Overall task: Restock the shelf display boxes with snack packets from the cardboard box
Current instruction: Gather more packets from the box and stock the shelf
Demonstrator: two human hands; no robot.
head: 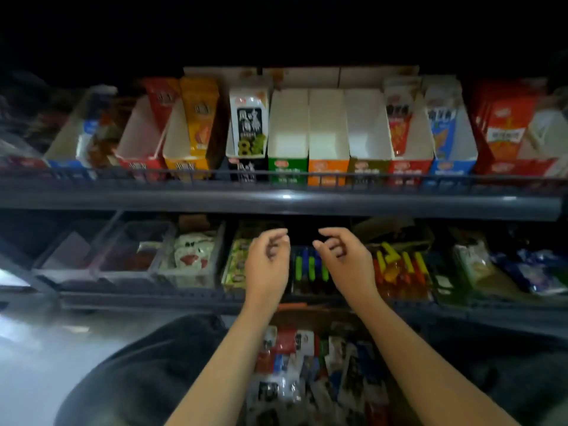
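Hovering — two hands, left hand (266, 259), right hand (345, 261) — empty.

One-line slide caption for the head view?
Both hands, left hand and right hand, empty below three empty display boxes, above loose snack packets.

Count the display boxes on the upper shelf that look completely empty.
3, side by side mid-shelf: the green-fronted box, the orange-fronted box and the olive-fronted box. Others hold packets; blurred edge boxes are unclear.

display boxes (307, 133) on shelf (276, 201), packets (307, 364) below
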